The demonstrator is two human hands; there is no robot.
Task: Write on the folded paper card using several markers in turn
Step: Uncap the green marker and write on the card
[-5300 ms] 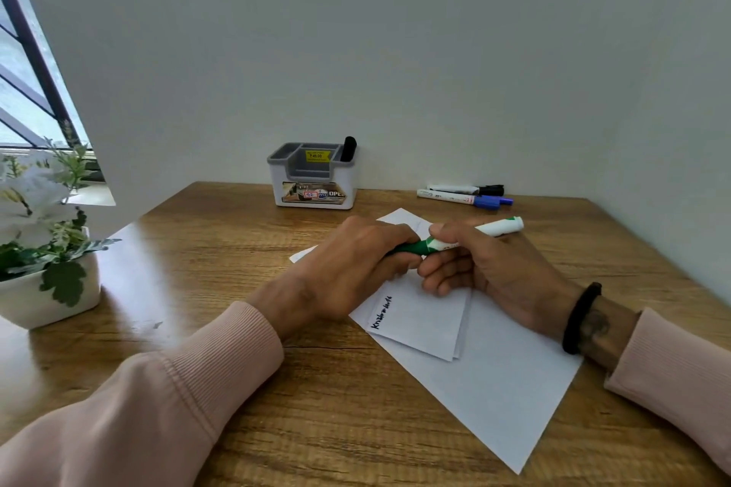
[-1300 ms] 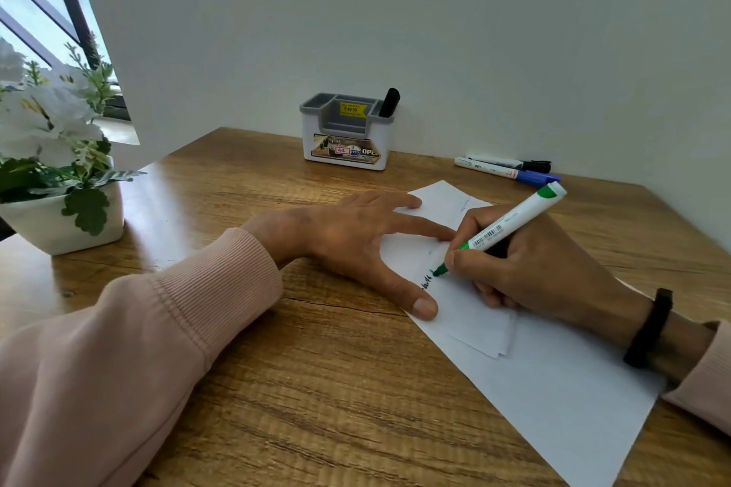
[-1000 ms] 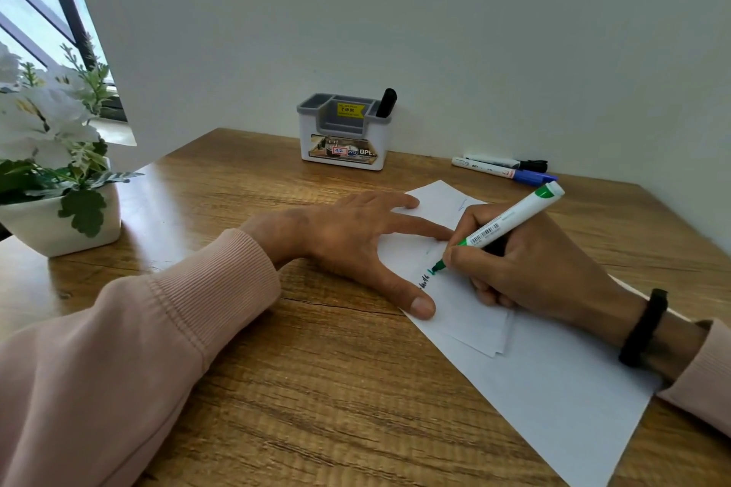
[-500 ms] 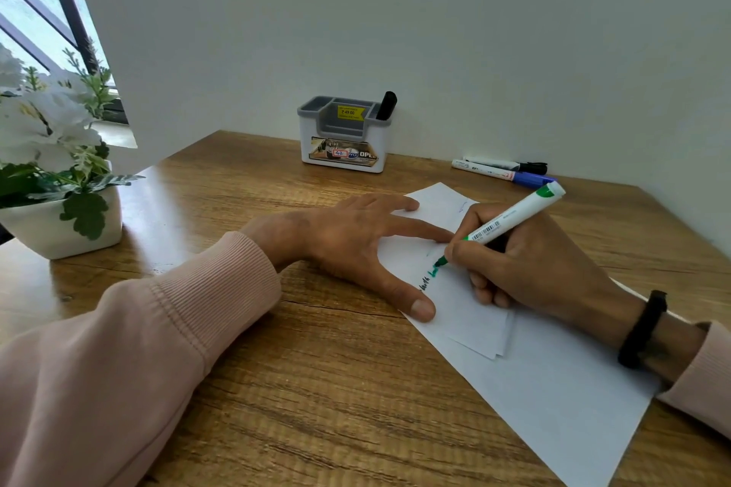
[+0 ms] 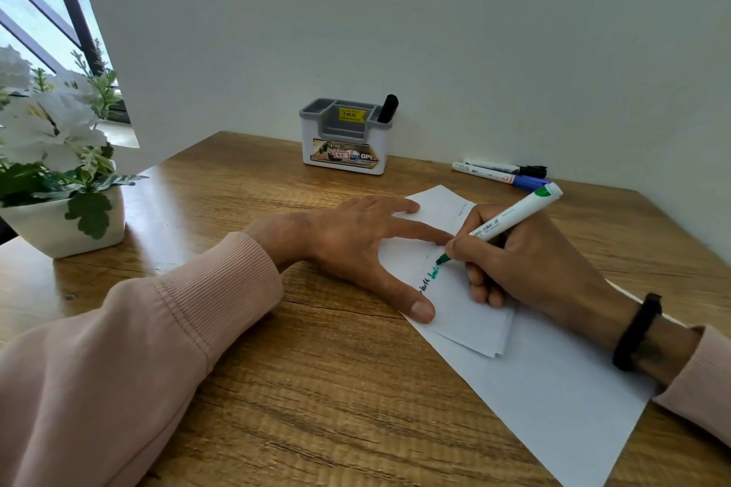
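A folded white paper card (image 5: 466, 316) lies on a larger white sheet (image 5: 553, 391) on the wooden desk. Black writing and fresh green writing run along the card's left part. My left hand (image 5: 356, 241) lies flat with spread fingers, pressing the card's left edge. My right hand (image 5: 526, 261) grips a green marker (image 5: 510, 223) in a writing hold, its tip touching the card just past the green letters. A blue-capped marker (image 5: 498, 176) and a black-capped marker (image 5: 506, 169) lie side by side at the back right.
A white and grey pen holder (image 5: 344, 138) with a black marker (image 5: 387, 108) in it stands against the wall. A white pot of artificial flowers (image 5: 59, 186) sits at the left. Walls close in behind and to the right.
Five seconds ago both hands held the green marker over the card. Since then the left hand has pressed the card flat, and the marker tip has crept away from me, leaving green letters after the black ones.
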